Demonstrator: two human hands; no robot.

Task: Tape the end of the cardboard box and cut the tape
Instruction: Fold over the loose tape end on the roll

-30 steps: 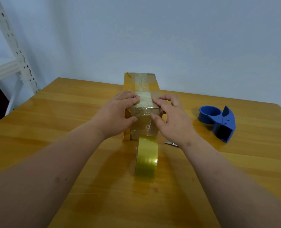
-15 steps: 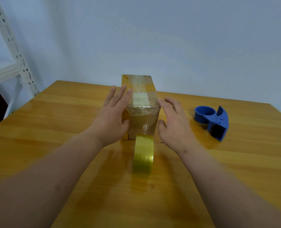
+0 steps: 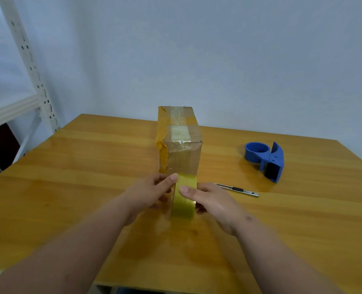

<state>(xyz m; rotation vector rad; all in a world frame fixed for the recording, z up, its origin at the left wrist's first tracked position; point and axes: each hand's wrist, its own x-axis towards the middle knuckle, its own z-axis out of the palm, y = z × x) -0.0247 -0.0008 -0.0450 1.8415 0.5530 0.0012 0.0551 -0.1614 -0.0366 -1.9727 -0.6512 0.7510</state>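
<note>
Cardboard box [image 3: 181, 153], brown and oblong, lying lengthwise on the counter [image 3: 91, 166]; clear and yellow tape covers its top seam and near end, torn along the left edge. Yellow tape roll [image 3: 184, 200] standing on edge just before the near end. Utility knife [image 3: 237, 189] lying flat, right of the roll.

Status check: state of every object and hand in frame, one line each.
cardboard box: closed, top seam taped, resting on table.
tape roll: upright on edge, held on both sides.
left hand: gripping tape roll.
right hand: gripping tape roll.
utility knife: lying untouched, blade state unclear.
blue dispenser: no roll loaded, untouched.
</note>
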